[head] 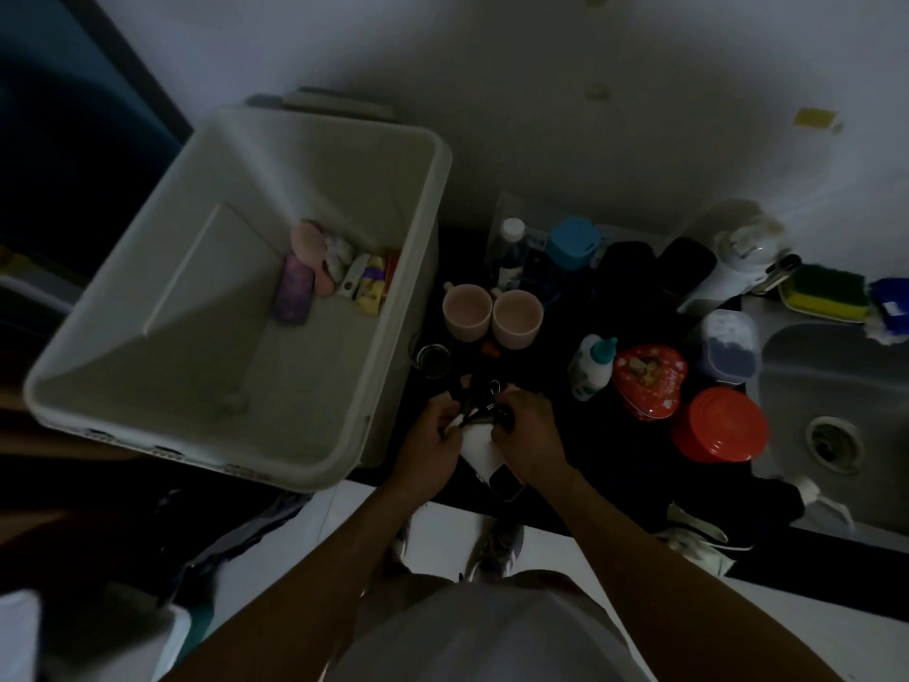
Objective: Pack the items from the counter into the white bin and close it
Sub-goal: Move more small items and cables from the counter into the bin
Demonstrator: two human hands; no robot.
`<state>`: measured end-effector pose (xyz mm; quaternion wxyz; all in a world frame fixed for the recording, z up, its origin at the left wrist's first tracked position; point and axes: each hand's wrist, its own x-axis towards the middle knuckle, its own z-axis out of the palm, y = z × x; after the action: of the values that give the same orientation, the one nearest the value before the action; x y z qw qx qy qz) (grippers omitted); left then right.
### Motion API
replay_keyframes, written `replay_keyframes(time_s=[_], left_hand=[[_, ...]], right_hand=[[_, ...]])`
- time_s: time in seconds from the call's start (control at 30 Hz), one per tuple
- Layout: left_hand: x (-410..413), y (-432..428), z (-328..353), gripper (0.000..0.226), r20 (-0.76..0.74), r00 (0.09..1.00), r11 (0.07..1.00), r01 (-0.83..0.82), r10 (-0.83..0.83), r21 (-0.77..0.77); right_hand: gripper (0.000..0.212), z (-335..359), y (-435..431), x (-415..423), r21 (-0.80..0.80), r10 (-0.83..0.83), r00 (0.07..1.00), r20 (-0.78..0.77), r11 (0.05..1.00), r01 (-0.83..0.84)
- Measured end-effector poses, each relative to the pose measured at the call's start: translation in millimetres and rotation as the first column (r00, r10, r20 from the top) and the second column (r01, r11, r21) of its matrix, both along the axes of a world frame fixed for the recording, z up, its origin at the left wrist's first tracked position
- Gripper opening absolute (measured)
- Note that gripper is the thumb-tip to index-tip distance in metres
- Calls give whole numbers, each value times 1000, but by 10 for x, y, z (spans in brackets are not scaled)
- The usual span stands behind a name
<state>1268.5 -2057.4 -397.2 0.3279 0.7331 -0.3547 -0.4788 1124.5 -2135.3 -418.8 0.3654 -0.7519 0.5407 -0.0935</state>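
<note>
The open white bin [393, 307] stands left of the dark counter [610, 465], with several small items [339, 275] lying inside at its far right. My left hand [433, 443] and my right hand [529, 435] are both curled round a bunch of dark utensils [479, 398] at the counter's front edge. A white and black object [484, 457] lies under the hands. Behind them stand two pink mugs [492, 310].
On the counter to the right are a small white bottle [592, 364], a red heart tin [649, 381], a red-lidded tub [720, 425], a clear container [728, 344] and a blue-capped bottle [570, 248]. A steel sink [836, 386] lies far right. A small glass [433, 359] stands by the bin.
</note>
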Motion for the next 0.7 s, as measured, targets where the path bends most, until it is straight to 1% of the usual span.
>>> replay_keyframes(time_s=[0.07, 0.13, 0.17, 0.23, 0.3, 0.37, 0.4, 0.47, 0.5, 0.6, 0.7], left_hand=[[-14, 33, -11, 36, -11, 1000, 1000, -7, 7, 18], [-28, 65, -15, 34, -22, 999, 999, -26, 26, 30], [-34, 83, -10, 34, -19, 999, 999, -31, 31, 31], [-33, 123, -2, 34, -15, 999, 999, -30, 31, 33], [-27, 157, -7, 33, -10, 999, 999, -32, 33, 38], [-25, 182, -10, 32, -1, 999, 999, -33, 33, 41], [-27, 192, -11, 32, 1, 999, 998, -35, 35, 44], [-31, 199, -7, 30, 4, 999, 998, -39, 39, 48], [-35, 197, 3, 29, 8, 999, 998, -39, 39, 47], [-44, 165, 25, 29, 3, 999, 998, -38, 38, 41], [-76, 102, 59, 30, -19, 999, 999, -34, 35, 36]], right_hand=[[45, -51, 7, 55, -16, 71, 986, -151, 997, -75], [51, -105, 5, 109, -49, 85, 964, -250, 994, -100], [50, -130, 4, 122, -76, 81, 953, -292, 991, -108], [42, -169, 2, 127, -122, 74, 923, -379, 984, -129], [33, -190, -3, 116, -162, 75, 900, -430, 974, -159], [29, -211, -19, 97, -208, 76, 894, -442, 960, -185], [31, -220, -27, 87, -208, 92, 886, -454, 956, -207], [37, -219, -42, 70, -164, 158, 856, -491, 949, -269], [38, -214, -47, 60, -162, 164, 859, -485, 948, -273], [37, -164, -53, 28, -185, 84, 911, -404, 968, -172], [26, -75, -58, -15, -205, 12, 955, -295, 976, -76]])
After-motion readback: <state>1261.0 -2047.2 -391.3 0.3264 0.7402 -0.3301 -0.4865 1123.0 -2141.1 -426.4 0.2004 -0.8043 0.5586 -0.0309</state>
